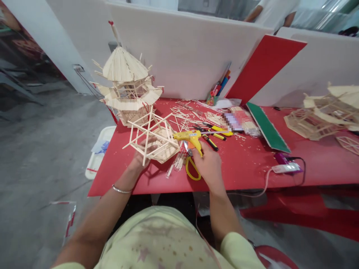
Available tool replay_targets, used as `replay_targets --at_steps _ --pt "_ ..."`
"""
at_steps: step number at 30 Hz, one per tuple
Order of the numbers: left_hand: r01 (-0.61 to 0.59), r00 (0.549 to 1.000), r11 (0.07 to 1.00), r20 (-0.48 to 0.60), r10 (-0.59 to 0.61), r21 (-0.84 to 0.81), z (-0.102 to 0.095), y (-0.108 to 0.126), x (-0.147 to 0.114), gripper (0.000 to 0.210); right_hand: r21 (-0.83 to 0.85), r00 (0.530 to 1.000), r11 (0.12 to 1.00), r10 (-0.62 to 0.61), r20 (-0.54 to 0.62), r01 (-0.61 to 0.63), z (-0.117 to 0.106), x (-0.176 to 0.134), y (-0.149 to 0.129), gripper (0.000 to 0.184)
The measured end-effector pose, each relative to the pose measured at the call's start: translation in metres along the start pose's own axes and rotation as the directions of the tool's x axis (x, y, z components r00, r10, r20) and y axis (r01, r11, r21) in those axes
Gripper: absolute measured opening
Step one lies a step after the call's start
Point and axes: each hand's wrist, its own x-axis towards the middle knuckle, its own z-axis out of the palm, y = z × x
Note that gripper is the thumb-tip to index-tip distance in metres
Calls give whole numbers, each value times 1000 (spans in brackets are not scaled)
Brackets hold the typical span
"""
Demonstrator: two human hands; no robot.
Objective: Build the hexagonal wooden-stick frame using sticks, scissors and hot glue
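Observation:
My left hand (pixel 142 152) is wrapped round the near-left side of a wooden stick frame (pixel 148 133), tilted up off the red table; some fingers are hidden behind its sticks. In my right hand (pixel 208 160) is a yellow hot glue gun (pixel 190 137), its nozzle pointing left at the frame's right edge. A glue stick (pixel 214 132) protrudes from the gun's back end. Beneath the gun lie scissors with yellow handles (pixel 193 169) and bundled sticks in clear wrap (pixel 179 158). Behind the frame stands a pagoda model (pixel 126 86) built of thin sticks.
Loose sticks (pixel 182 114), pliers (pixel 220 130), a pen cup (pixel 212 99) and a green board (pixel 267 127) lie or stand across the red table (pixel 241 168). At right are another stick model (pixel 322 112) and a power strip (pixel 286 167). A white partition (pixel 179 56) rises behind.

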Motion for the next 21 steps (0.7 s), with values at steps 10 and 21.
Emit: replay_targets --at_steps 10,21 --pt "-57 997 996 -52 61 76 11 6 -6 55 360 992 933 -27 124 -20 24 4 -11 50" --pt "-51 998 993 -25 54 108 8 6 -6 58 446 979 895 -86 182 -4 26 8 16 54"
